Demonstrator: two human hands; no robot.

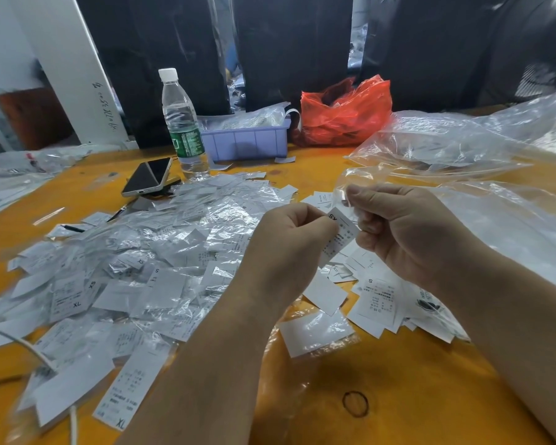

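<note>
My left hand [289, 242] pinches a white size label [340, 234] marked XS above the yellow table [398, 396]. My right hand [408, 232] pinches a small clear plastic bag [350, 191] right beside the label, its mouth near the label's top edge. A big heap of bagged labels [135, 274] in clear sleeves, marked XS, S and XL, lies to the left of my hands. Loose white labels [376, 300] lie under and to the right of my hands.
A water bottle [183, 130], a phone [148, 181], a purple bin [244, 142] and a red plastic bag [344, 114] stand at the back of the table. Large clear plastic bags [463, 146] cover the right side. A white cable [29, 348] runs at the front left.
</note>
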